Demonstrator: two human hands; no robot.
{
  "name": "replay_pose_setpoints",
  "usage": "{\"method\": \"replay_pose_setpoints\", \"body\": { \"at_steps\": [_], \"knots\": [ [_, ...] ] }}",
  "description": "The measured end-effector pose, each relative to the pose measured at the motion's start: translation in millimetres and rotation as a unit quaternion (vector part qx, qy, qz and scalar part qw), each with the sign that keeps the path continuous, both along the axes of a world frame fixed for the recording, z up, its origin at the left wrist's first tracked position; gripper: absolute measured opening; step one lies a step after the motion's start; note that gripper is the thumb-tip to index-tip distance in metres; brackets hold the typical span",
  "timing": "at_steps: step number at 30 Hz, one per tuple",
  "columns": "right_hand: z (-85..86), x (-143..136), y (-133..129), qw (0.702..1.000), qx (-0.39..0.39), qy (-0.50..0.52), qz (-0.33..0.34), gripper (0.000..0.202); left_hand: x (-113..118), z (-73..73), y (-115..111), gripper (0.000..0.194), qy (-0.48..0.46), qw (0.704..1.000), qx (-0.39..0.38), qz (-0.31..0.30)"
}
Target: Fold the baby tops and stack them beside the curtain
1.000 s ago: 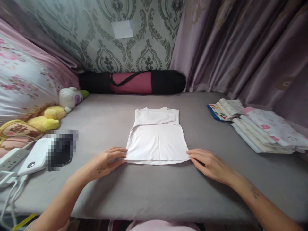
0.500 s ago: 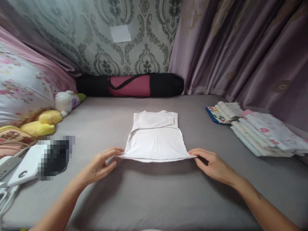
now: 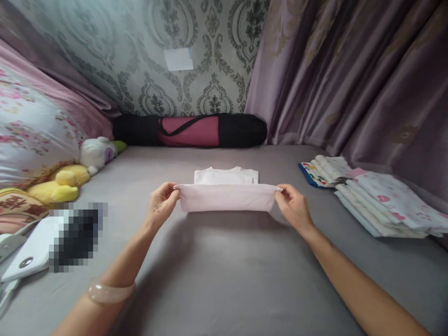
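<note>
A small pale shirt (image 3: 226,198) lies on the grey sheet in front of me, its lower part lifted and folded up over the body. The neckline and shoulders still show beyond the raised hem, flat on the bed. My left hand (image 3: 162,205) pinches the hem's left corner between thumb and fingers. At the right corner, my right hand (image 3: 294,205) grips the same hem in a like pinch. The hem is stretched straight between both hands. A pale bangle (image 3: 111,291) circles my left wrist.
Folded clothes (image 3: 392,200) are stacked at the right. A black and maroon long bag (image 3: 191,130) lies against the wall. Plush toys (image 3: 96,154), a floral pillow (image 3: 35,130), a white device (image 3: 31,252) and a pixelated dark object (image 3: 75,240) are at the left.
Both hands have carried the shirt's hem up and away from me, folding the lower part over the body. The hands have come slightly closer together. The view has tilted slightly.
</note>
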State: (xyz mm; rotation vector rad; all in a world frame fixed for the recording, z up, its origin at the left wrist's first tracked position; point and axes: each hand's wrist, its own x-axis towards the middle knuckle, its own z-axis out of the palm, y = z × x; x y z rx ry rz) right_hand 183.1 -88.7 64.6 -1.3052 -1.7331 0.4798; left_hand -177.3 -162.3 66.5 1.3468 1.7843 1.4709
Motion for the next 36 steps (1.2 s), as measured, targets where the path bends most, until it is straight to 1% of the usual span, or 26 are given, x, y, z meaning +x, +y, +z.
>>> {"method": "replay_pose_setpoints", "body": {
  "at_steps": [2,4,8,11,15,19,22,28,36],
  "knots": [
    [-3.9,-11.3,13.4,0.999,-0.01,0.019,-0.025,0.025,3.8,-4.4,15.8,0.02,-0.017,1.0,0.003,0.025],
    [-7.5,-22.8,25.3,0.999,-0.017,0.009,-0.05,0.029,6.5,-9.7,30.6,0.017,-0.005,0.999,-0.005,0.054],
    [-13.3,-43.0,42.9,0.991,-0.047,-0.06,-0.111,0.032,10.3,-18.8,54.6,0.013,0.066,0.991,-0.047,0.107],
    [-16.4,-52.9,51.7,0.98,-0.088,-0.119,-0.13,0.034,14.7,-22.3,67.5,0.012,0.11,0.983,-0.073,0.125],
    [-19.8,-59.6,61.4,0.967,-0.129,-0.179,-0.131,0.035,19.6,-28.7,82.1,0.018,0.161,0.976,-0.082,0.121],
    [-23.7,-62.6,71.9,0.96,-0.126,-0.212,-0.132,0.035,18.7,-39.3,96.3,0.025,0.222,0.967,-0.064,0.107],
    [-26.8,-63.1,79.3,0.955,-0.131,-0.23,-0.136,0.035,16.1,-46.5,104.2,0.027,0.264,0.959,-0.06,0.089],
    [-32.1,-62.0,87.9,0.94,-0.161,-0.275,-0.12,0.035,13.2,-55.2,110.5,0.028,0.318,0.939,-0.114,0.069],
    [-33.2,-61.8,92.7,0.93,-0.182,-0.292,-0.126,0.036,12.0,-57.7,114.7,0.032,0.348,0.923,-0.152,0.053]
  ]
}}
